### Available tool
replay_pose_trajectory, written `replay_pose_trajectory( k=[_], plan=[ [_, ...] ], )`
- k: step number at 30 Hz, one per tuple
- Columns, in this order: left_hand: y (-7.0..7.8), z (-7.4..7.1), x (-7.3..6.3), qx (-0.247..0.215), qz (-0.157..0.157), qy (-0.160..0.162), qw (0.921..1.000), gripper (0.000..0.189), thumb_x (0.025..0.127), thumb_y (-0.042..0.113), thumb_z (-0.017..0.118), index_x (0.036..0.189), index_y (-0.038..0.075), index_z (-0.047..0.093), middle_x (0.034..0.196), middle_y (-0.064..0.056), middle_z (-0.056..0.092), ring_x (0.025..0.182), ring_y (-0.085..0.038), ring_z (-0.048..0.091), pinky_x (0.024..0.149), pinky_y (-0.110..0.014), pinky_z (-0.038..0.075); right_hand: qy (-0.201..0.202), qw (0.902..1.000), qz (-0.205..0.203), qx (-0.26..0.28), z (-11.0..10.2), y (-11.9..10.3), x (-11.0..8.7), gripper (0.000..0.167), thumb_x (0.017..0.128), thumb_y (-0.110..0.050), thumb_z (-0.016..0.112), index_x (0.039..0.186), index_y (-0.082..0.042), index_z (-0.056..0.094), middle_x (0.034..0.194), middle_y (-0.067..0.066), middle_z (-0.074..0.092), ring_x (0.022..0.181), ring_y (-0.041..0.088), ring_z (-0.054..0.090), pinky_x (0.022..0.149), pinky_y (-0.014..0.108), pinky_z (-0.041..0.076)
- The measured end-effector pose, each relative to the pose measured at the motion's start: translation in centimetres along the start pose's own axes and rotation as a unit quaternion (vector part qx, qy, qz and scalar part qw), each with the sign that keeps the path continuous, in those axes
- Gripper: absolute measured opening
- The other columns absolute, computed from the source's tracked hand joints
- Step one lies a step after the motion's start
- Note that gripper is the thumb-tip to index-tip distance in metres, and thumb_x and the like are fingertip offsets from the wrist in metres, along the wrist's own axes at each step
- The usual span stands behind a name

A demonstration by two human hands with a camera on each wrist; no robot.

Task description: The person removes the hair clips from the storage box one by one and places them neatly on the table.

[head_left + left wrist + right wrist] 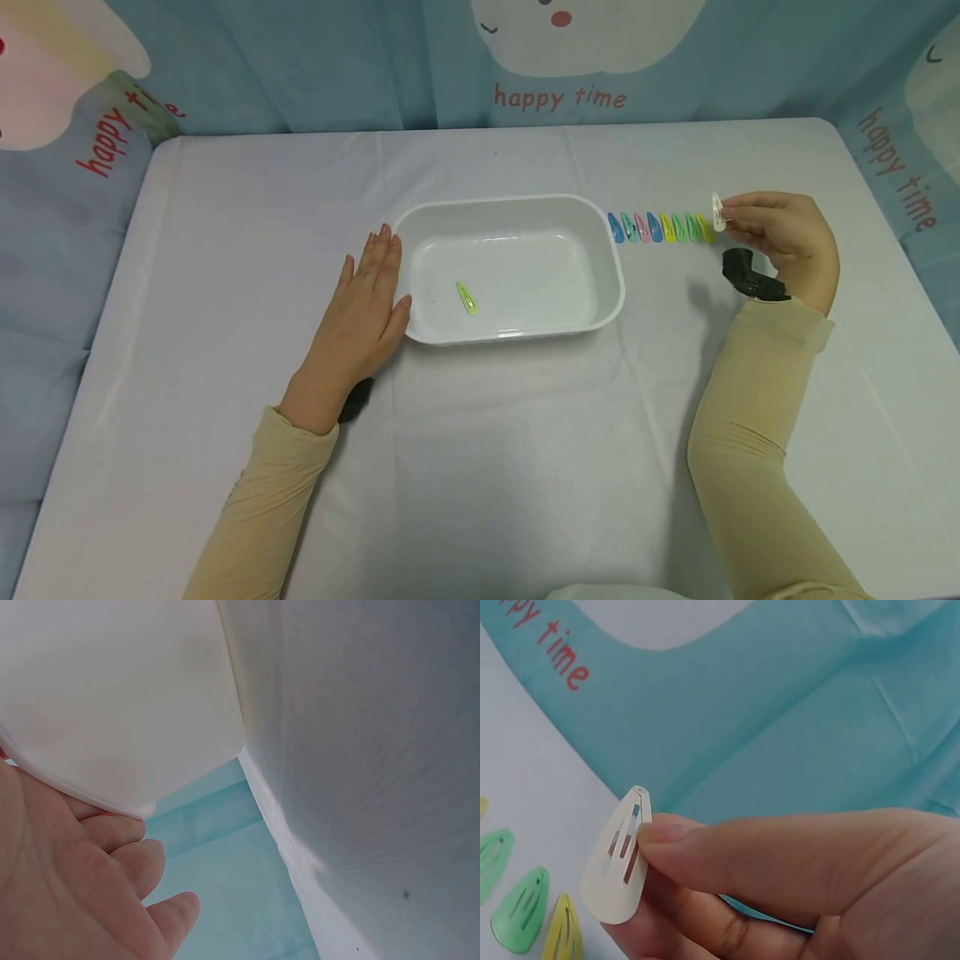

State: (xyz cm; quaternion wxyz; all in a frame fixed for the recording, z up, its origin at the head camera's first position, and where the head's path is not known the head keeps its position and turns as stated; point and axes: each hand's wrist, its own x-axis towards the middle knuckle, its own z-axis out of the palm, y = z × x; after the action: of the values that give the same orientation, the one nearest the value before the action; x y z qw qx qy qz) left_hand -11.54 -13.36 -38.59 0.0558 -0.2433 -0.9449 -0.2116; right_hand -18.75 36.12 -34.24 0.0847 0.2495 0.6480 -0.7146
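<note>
Between thumb and fingers my right hand (783,233) pinches a white snap hair clip (615,870), held upright just above the table. Left of it lies a row of several hair clips (655,227) in blue, green, pink and yellow, side by side. The yellow clip (562,930) at the row's right end is nearest that hand. My left hand (360,312) rests with straight fingers against the left rim of a white basin (517,333). Inside the basin lies one yellow-green hair clip (467,298). In the left wrist view, the fingers touch the basin's outer wall (120,697).
A white cloth (487,467) covers the table. Blue curtains (337,67) with printed figures hang along the back and both sides. Black wrist cameras sit on both wrists, below tan sleeves (750,417). The row of clips starts right beside the basin's right rim.
</note>
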Motion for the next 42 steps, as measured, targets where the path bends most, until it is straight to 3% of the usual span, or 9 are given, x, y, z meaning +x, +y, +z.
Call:
replay_pose_trajectory(
  k=[12,21,37,42],
  plan=[
    [0.0,0.1,0.1,0.001,0.003,0.002,1.0,0.062,0.098,0.021,0.037,0.149,-0.005,0.013,0.156,-0.018,0.008,0.143,-0.025,0.006,0.112,-0.053,0.009,0.023,0.9989,0.0,-0.04,-0.6,0.5,0.2,0.006,0.078,-0.003,0.074,0.077,-0.009,0.076,0.073,0.0,0.068,0.063,0.011,0.062,0.059,0.02,0.052],
    [-0.1,0.1,0.1,0.003,0.003,0.005,1.0,0.062,0.098,0.021,0.037,0.148,-0.005,0.014,0.155,-0.018,0.009,0.143,-0.025,0.006,0.111,-0.053,0.009,0.03,0.9986,-0.002,-0.044,-1.0,0.9,1.0,0.005,0.078,-0.004,0.075,0.076,-0.008,0.076,0.075,-0.001,0.068,0.062,0.011,0.062,0.058,0.02,0.052],
    [0.0,0.1,0.1,0.0,-0.003,-0.002,1.0,0.062,0.098,0.021,0.037,0.149,-0.005,0.013,0.156,-0.017,0.007,0.144,-0.025,0.005,0.112,-0.053,0.009,0.049,0.9893,-0.004,-0.137,-0.9,1.4,1.9,0.017,0.083,-0.008,0.071,0.07,-0.017,0.076,0.07,-0.007,0.066,0.059,0.007,0.06,0.055,0.017,0.049],
    [0.0,0.1,0.1,0.0,-0.003,-0.004,1.0,0.062,0.098,0.021,0.037,0.149,-0.005,0.012,0.156,-0.017,0.007,0.144,-0.025,0.004,0.112,-0.052,0.008,0.074,0.9824,-0.005,-0.171,-0.8,1.6,2.3,0.021,0.085,-0.012,0.069,0.067,-0.02,0.075,0.068,-0.009,0.065,0.059,0.005,0.059,0.054,0.017,0.049]
  ],
)
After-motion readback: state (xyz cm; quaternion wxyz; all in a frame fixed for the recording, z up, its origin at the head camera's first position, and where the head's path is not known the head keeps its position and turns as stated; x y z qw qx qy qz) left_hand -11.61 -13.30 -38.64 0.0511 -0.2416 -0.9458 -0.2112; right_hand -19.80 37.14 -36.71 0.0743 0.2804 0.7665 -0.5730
